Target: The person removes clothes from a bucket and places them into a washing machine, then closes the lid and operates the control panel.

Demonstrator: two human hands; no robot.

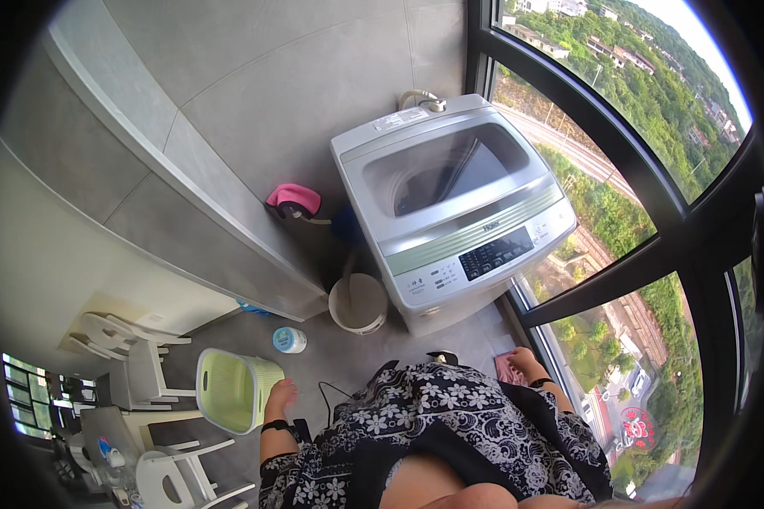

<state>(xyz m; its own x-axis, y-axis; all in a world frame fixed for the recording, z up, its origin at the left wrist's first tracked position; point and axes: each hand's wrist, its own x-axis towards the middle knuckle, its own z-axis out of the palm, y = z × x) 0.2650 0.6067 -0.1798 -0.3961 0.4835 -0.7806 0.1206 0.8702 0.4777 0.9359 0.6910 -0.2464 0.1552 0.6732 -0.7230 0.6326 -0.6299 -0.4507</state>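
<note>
My right hand (pixel 528 365) is closed on a pink cloth (pixel 507 370), held low beside the window frame. My left hand (pixel 281 397) hangs at my other side with its fingers apart and nothing in them. Nearest to it is a light green plastic laundry basket (pixel 267 373) on the floor; I cannot tell whether hand and basket touch. In front of me stands a grey top-loading washing machine (pixel 450 204), its lid with the dark window down and its control panel (pixel 496 253) facing me.
Left of the washing machine are a pale bucket (pixel 341 318) and a white tub with a blue-green label (pixel 289 340). A pink cloth (pixel 297 198) hangs at the wall. White chairs (pixel 148 373) stand at the left. Tall black-framed windows (pixel 586 127) line the right.
</note>
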